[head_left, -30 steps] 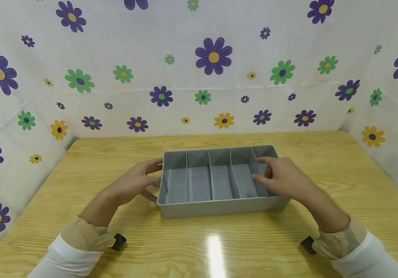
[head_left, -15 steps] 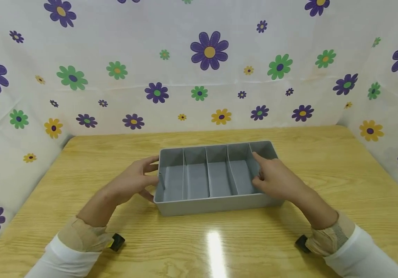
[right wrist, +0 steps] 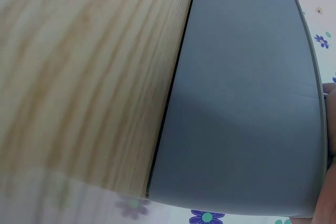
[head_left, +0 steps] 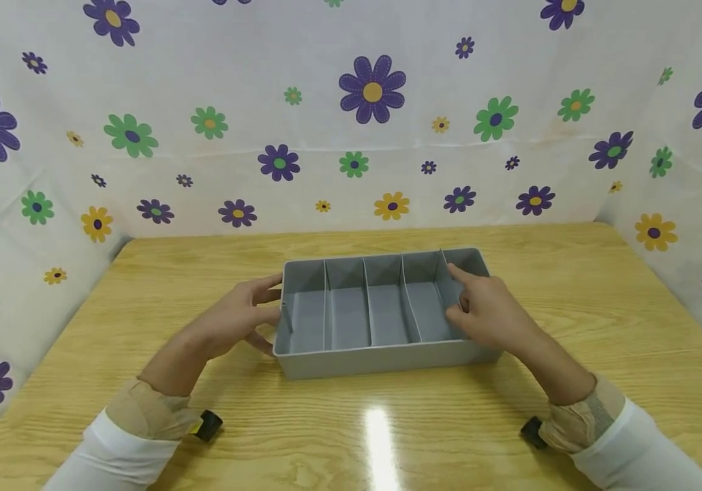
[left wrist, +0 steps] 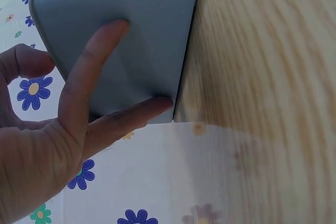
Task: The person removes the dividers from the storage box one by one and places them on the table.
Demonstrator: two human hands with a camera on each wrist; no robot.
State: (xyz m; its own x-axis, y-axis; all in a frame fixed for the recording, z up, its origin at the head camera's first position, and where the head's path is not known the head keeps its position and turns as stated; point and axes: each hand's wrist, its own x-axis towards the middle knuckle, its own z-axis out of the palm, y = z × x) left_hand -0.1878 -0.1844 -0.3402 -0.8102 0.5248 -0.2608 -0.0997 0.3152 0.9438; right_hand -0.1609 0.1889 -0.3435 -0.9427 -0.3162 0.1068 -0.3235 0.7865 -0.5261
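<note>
A grey rectangular divider tray (head_left: 388, 358) stands on the wooden table, split by several thin upright partitions. At its left end, my left hand (head_left: 237, 320) is spread against the outside of the end wall. In the left wrist view two straight fingers (left wrist: 86, 77) touch that wall, and another digit sits by the rim. My right hand (head_left: 492, 310) reaches over the tray's right end and pinches the rightmost divider (head_left: 447, 283). Its index finger points along the divider's top edge, and the thumb lies on the left side. The right wrist view shows mostly the grey end wall (right wrist: 241, 108).
The pale wooden table (head_left: 191, 266) is bounded by a white cloth (head_left: 326, 123) printed with purple, green and yellow flowers, at the back and sides. Each wrist wears a tan wrap (head_left: 148, 416) with a small black camera (head_left: 208, 425). The tray's compartments hold nothing visible.
My right hand has moved slightly left and closed from a wide thumb-and-finger gap onto the rightmost divider, its index finger now extended. The left hand has stayed at the end wall.
</note>
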